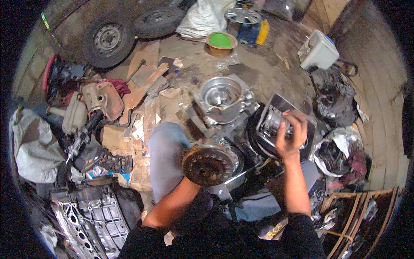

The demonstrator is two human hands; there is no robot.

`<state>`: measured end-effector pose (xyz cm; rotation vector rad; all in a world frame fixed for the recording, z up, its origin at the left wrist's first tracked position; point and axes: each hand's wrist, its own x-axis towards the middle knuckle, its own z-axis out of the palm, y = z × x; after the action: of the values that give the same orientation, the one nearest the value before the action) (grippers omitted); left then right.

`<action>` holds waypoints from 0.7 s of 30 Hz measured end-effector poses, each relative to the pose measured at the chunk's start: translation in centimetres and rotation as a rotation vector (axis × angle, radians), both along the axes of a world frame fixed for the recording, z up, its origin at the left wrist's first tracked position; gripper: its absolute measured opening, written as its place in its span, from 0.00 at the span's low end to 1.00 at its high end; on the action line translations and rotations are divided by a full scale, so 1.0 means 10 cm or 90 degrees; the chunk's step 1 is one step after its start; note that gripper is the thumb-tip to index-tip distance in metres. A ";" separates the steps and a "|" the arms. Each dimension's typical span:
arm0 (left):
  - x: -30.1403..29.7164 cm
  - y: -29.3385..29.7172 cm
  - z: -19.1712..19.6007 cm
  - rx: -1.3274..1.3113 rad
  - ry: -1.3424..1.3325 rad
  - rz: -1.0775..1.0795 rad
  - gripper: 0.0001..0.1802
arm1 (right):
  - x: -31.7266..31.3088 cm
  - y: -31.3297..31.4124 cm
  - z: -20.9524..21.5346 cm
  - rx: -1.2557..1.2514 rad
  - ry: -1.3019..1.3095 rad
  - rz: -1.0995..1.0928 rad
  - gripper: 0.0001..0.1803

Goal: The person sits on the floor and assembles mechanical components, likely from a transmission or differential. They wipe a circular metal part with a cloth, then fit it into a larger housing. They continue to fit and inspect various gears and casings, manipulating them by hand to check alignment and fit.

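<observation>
Round flanged part [207, 166], brown-faced with a ring of holes, is between our knees, close by the left one, its face turned up toward us. At the left edge of the floor [271, 64] we have a white sack [33, 151], with a silver engine block [97, 216] at the near left corner. Inward from the sack lies a pale plastic tank [74, 114], and a tyre [108, 39] leans at the far left corner. Our left forearm [172, 205] reaches to the underside of the flanged part, which hides our left hand; we cannot tell whether its fingers are clamped or apart. Near the middle of the floor stands a silver housing [222, 101] with a round bore, and toward the far edge is a brown bowl [221, 52] with something green in it. Right of the housing, a black tray [282, 102] carries a silver metal part [272, 123]. Our right hand [292, 133] is over the tray's right edge, fingers curved and slightly apart beside that part; we cannot tell whether they grip it. Along the floor's right edge sits a sack of scrap [338, 153].
</observation>
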<state>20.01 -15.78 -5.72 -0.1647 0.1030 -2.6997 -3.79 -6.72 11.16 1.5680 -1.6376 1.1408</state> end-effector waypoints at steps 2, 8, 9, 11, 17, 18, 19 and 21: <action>-0.02 0.15 -0.20 -0.044 0.026 -0.002 0.25 | -0.34 0.26 0.01 -0.039 0.041 -0.128 0.11; -0.15 0.45 -0.55 -0.301 -0.236 -0.188 0.25 | -2.04 1.09 -0.29 -0.078 -0.186 -0.386 0.10; -0.15 0.49 -0.50 -0.285 -0.257 -0.193 0.24 | -2.34 1.20 -0.43 -0.011 -0.312 -0.401 0.13; -0.16 0.53 -0.39 -0.232 -0.288 -0.182 0.24 | -2.74 1.51 -0.83 0.291 -0.344 -0.504 0.28; -0.39 0.58 -0.06 -0.090 -0.375 -0.091 0.23 | -2.95 2.15 -1.96 0.635 -0.391 -0.490 0.37; -0.44 0.59 -0.03 -0.072 -0.386 -0.073 0.23 | -2.94 2.12 -2.02 0.645 -0.377 -0.516 0.37; -0.50 0.61 -0.01 -0.052 -0.397 -0.059 0.23 | -2.92 2.06 -2.03 0.644 -0.354 -0.540 0.38; -0.59 0.63 0.04 -0.022 -0.411 -0.038 0.23 | -2.87 1.88 -2.01 0.712 -0.341 -0.558 0.38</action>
<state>14.15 -9.45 -5.27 0.7048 -0.1345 -2.6715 -32.51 12.07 -8.95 0.7526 -3.1778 0.0790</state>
